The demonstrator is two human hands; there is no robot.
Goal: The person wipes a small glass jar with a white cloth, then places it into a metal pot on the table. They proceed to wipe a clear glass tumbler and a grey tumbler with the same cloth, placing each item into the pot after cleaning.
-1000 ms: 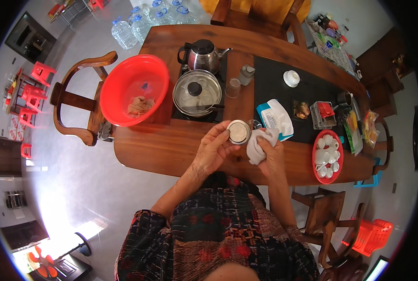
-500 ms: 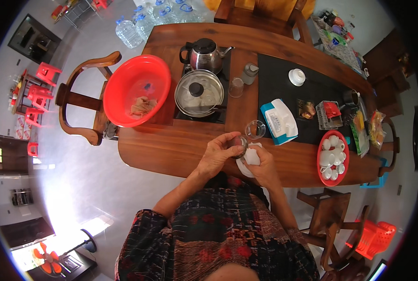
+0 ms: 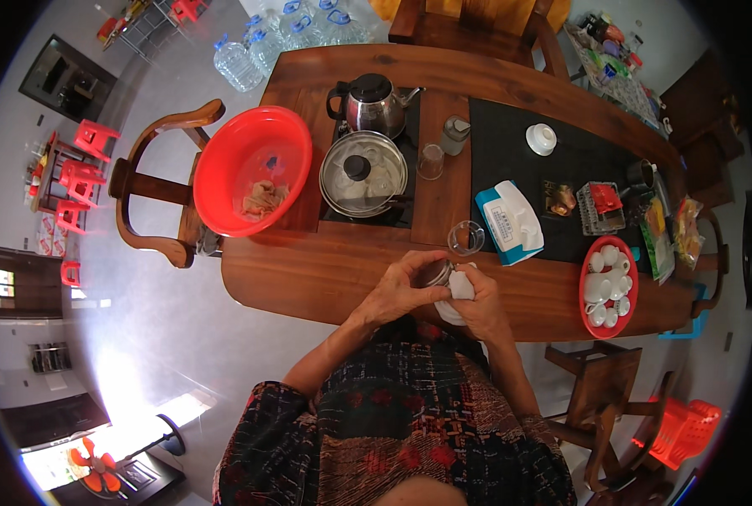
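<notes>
A round metal piece (image 3: 432, 272) is grasped in the left hand (image 3: 400, 289), its right edge apparently met by the white cloth (image 3: 460, 287) clasped in the right hand (image 3: 484, 309).

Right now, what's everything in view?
Table: one, brown, centre
Mat: one, black, tabletop
Basin: one, red, table left
Rag: one, beige, basin
Pot: one, silver, by basin
Kettle: one, silver, behind pot
Glasses: two, clear, central
Jar: one, grey, central
Tissues: one pack, white-blue, central
Bowl: one, white, mat
Tray: one, red, table right
Cups: several, white, tray
Bottles: several, clear, top left
Stools: several, red, background
Chairs: several, brown, around
Round piece: one, greyish, left grip
Cloth: one, white, right grip
Left grip: one, bare, front
Right grip: one, bare, front
</notes>
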